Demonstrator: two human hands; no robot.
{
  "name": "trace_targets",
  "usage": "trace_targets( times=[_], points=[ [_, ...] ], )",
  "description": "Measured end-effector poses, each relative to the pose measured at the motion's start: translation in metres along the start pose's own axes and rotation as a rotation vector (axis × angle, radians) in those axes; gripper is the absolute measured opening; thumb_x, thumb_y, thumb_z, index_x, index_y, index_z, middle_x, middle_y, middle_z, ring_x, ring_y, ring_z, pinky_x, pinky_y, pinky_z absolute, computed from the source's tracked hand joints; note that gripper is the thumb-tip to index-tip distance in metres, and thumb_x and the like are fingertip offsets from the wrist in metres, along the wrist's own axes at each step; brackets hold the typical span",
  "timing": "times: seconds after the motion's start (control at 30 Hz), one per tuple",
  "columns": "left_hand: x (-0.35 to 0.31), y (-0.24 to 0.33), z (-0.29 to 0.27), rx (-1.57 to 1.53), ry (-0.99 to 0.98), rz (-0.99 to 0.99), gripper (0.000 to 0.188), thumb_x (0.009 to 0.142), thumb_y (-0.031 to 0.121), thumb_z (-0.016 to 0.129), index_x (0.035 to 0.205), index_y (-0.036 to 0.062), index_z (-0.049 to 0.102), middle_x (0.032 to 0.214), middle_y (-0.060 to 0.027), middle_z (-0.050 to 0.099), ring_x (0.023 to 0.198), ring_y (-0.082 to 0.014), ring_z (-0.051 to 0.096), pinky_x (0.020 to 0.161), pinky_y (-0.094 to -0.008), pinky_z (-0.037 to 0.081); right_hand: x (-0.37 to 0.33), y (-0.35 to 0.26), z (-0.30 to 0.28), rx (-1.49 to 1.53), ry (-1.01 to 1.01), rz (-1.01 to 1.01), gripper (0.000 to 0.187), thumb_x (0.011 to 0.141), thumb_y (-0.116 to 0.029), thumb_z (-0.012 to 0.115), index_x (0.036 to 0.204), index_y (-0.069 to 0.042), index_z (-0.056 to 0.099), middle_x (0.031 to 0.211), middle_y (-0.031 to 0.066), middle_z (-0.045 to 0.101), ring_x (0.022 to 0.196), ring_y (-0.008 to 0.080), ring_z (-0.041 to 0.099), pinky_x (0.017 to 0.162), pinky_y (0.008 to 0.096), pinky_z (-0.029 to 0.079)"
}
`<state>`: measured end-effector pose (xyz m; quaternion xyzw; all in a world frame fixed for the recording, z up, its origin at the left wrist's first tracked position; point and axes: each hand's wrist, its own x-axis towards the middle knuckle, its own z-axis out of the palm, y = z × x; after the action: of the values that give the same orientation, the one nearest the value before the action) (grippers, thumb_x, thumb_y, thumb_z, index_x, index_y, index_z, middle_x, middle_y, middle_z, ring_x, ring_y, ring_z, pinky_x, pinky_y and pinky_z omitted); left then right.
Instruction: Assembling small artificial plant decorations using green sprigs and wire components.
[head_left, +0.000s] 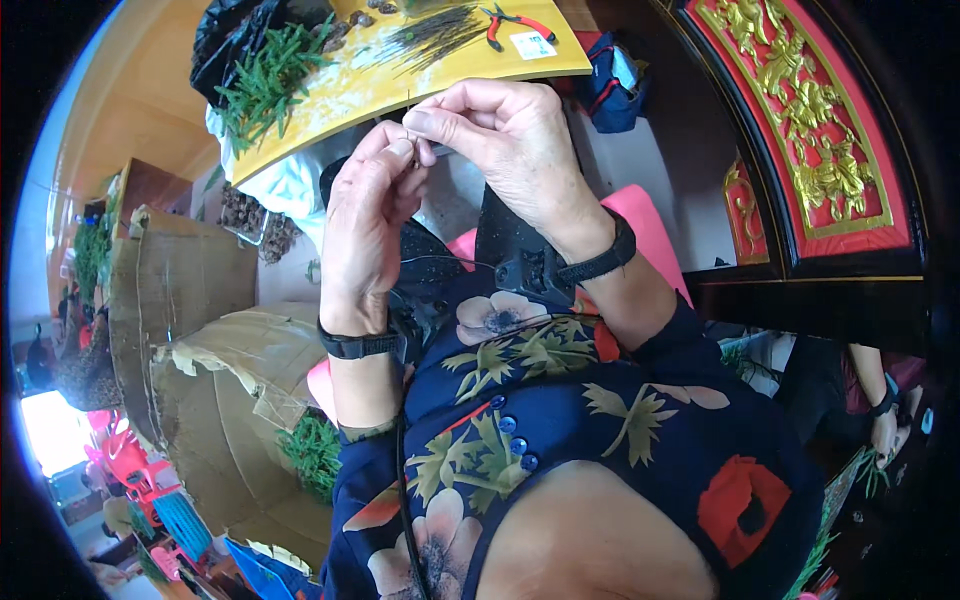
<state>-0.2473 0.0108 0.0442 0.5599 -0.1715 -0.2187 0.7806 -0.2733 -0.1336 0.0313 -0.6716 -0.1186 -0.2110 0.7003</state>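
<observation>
Both my hands are raised in front of the yellow table's near edge, their fingertips meeting. My left hand is closed, thumb pressed against the bent fingers. My right hand pinches thumb to forefinger right beside it. Between the fingertips a thin dark wire-like strand sticks up; its lower part is hidden by the fingers, and I cannot tell whether it is wire or stem. Beyond my hands, a pile of similar thin dark strands lies on the table, with red-handled pliers to its right.
Green artificial-looking sprigs and a black plastic bag occupy the yellow table's left end. A white card lies near the pliers. Open cardboard boxes stand at my left. At far right is another person's hand by greenery.
</observation>
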Motion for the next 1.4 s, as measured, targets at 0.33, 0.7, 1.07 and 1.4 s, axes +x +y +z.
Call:
trace_targets(
  times=[0.33,0.7,1.07,1.4],
  points=[
    [0.002,0.004,-0.011,-0.142,-0.012,-0.073,0.013,0.089,0.016,0.045,0.087,0.0049,0.052,0.068,0.0058,0.04,0.055,-0.0026,0.027,0.048,-0.018,0.02,0.011,-0.008,-0.012,-0.452,-0.123,-0.399,0.008,0.08,-0.004,0.066,0.087,-0.002,0.069,0.092,0.0043,0.061,0.078,0.0089,0.059,0.068,0.0185,0.047],
    [0.005,0.004,-0.024,-0.283,-0.257,-0.179,0.023,0.089,0.022,0.042,0.088,0.0008,0.051,0.066,0.0033,0.038,0.055,-0.0062,0.029,0.048,-0.0205,0.023,0.03,0.013,-0.025,-0.264,-0.22,-0.494,0.013,0.075,-0.002,0.068,0.087,-0.004,0.07,0.101,0.0059,0.058,0.085,0.0125,0.059,0.073,0.0225,0.049],
    [0.002,-0.005,-0.024,-0.169,-0.169,-0.24,0.024,0.088,0.021,0.046,0.091,-0.0013,0.053,0.068,0.0035,0.041,0.057,-0.0055,0.033,0.049,-0.0196,0.025,0.031,0.024,-0.033,-0.344,-0.352,-0.665,0.014,0.074,-0.001,0.067,0.087,-0.004,0.069,0.097,0.0069,0.062,0.082,0.0171,0.061,0.073,0.026,0.05],
    [0.011,-0.004,-0.022,0.191,-0.094,-0.072,0.019,0.091,0.018,0.046,0.091,0.0013,0.055,0.073,0.0024,0.048,0.061,-0.0069,0.038,0.053,-0.0207,0.031,0.034,0.02,-0.028,-0.75,-0.261,-0.73,0.012,0.078,-0.011,0.065,0.089,-0.004,0.066,0.078,0.0062,0.064,0.071,0.0201,0.061,0.062,0.0282,0.048]
  ],
)
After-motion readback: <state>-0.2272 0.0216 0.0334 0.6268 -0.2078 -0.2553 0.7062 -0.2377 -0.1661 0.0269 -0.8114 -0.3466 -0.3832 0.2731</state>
